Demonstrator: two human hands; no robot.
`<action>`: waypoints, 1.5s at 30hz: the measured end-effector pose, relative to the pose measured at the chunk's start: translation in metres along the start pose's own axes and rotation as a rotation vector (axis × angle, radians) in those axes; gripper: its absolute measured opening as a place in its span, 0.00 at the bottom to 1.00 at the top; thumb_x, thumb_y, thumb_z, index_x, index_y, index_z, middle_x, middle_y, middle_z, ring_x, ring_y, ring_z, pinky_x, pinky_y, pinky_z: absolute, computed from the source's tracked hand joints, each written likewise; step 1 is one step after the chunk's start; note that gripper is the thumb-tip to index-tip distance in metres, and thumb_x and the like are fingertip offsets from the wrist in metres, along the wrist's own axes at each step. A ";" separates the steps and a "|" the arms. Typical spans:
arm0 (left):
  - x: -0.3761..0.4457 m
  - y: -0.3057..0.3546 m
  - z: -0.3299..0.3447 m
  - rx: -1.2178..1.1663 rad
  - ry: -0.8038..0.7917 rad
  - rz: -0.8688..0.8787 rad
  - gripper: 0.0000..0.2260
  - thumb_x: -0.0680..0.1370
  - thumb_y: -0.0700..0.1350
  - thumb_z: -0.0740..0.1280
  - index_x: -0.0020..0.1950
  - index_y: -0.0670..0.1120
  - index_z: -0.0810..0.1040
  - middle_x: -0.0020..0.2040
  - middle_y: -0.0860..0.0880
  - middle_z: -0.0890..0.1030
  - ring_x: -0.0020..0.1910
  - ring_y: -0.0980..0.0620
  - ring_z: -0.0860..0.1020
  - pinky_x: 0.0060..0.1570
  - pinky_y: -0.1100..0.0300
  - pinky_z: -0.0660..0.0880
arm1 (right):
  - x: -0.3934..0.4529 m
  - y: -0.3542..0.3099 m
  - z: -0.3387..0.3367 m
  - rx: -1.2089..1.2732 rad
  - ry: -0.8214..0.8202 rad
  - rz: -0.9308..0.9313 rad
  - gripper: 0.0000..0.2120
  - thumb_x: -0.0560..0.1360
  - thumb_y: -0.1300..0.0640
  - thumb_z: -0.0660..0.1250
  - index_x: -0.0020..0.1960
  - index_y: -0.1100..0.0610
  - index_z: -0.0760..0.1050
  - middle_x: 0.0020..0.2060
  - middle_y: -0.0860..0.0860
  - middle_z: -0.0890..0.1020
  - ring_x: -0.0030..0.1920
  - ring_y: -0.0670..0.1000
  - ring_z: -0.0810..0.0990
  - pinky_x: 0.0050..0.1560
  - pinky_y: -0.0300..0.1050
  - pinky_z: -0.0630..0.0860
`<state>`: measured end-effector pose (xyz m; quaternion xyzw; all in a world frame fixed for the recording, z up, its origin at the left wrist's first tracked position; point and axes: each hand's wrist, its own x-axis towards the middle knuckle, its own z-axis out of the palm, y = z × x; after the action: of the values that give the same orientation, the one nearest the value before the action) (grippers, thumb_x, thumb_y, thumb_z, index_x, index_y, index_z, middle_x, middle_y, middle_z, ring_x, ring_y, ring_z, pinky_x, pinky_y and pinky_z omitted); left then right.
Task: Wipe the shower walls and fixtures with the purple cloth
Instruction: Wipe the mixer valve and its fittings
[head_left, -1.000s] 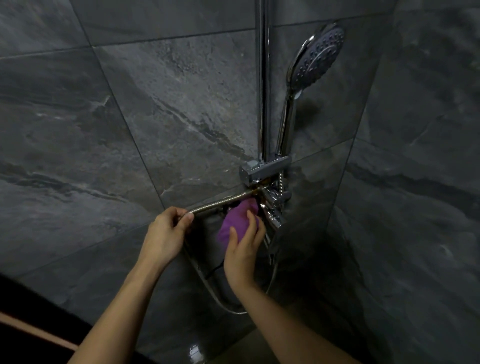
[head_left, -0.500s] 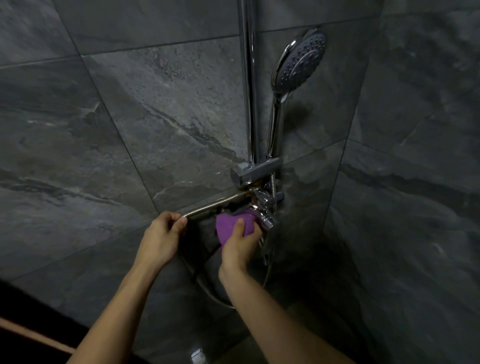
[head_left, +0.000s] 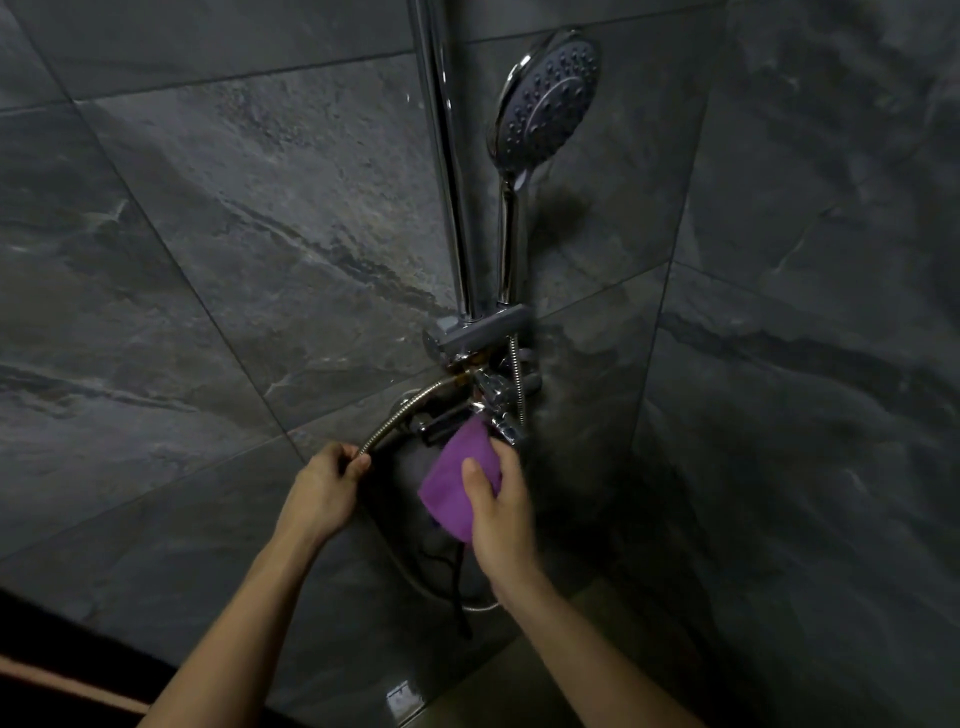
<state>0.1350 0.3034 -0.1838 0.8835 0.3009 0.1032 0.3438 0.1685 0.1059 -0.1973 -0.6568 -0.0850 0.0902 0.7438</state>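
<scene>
Gripping the purple cloth (head_left: 457, 480), the right hand (head_left: 501, 512) is curling its fingers (head_left: 475, 480) round the fabric, thumb lying across the front. Cloth's upper corner is touching the chrome mixer valve (head_left: 496, 402) just above those fingers. Left hand (head_left: 324, 491) is pinching the metal shower hose (head_left: 402, 413), fingertips closed on it. Handheld shower head (head_left: 545, 98) is sitting in its bracket high above both hands, beside the riser rail (head_left: 447, 156). Dark tiled wall (head_left: 234, 234) behind.

At frame centre my left hand (head_left: 324, 491) pinches the metal hose (head_left: 402, 418) while my right hand (head_left: 501, 512) grips the purple cloth (head_left: 457, 480) just below the chrome tap (head_left: 493, 400), under the shower head (head_left: 545, 101).
</scene>
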 end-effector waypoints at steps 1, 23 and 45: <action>-0.002 0.003 0.005 0.007 -0.010 -0.006 0.06 0.81 0.45 0.64 0.47 0.46 0.78 0.42 0.47 0.82 0.44 0.47 0.79 0.42 0.56 0.67 | -0.002 -0.009 -0.012 -0.024 0.022 -0.067 0.13 0.81 0.50 0.61 0.65 0.45 0.68 0.53 0.43 0.78 0.49 0.40 0.79 0.48 0.39 0.76; -0.052 0.086 0.073 -0.124 0.457 -0.040 0.04 0.80 0.44 0.64 0.54 0.48 0.76 0.52 0.47 0.79 0.49 0.50 0.79 0.51 0.55 0.73 | 0.116 -0.008 -0.069 -0.149 -0.373 -0.217 0.25 0.77 0.48 0.68 0.70 0.50 0.65 0.64 0.51 0.74 0.61 0.50 0.75 0.58 0.40 0.73; -0.056 0.133 0.104 -0.276 -0.055 -0.135 0.20 0.83 0.53 0.58 0.72 0.49 0.60 0.57 0.47 0.76 0.53 0.51 0.75 0.51 0.60 0.66 | 0.185 0.003 -0.095 -0.952 -0.544 -0.943 0.31 0.68 0.65 0.74 0.69 0.60 0.70 0.68 0.60 0.72 0.70 0.60 0.68 0.70 0.57 0.68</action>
<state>0.1918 0.1352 -0.1703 0.8082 0.3331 0.0961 0.4761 0.3708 0.0607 -0.2104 -0.7574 -0.5715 -0.1271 0.2891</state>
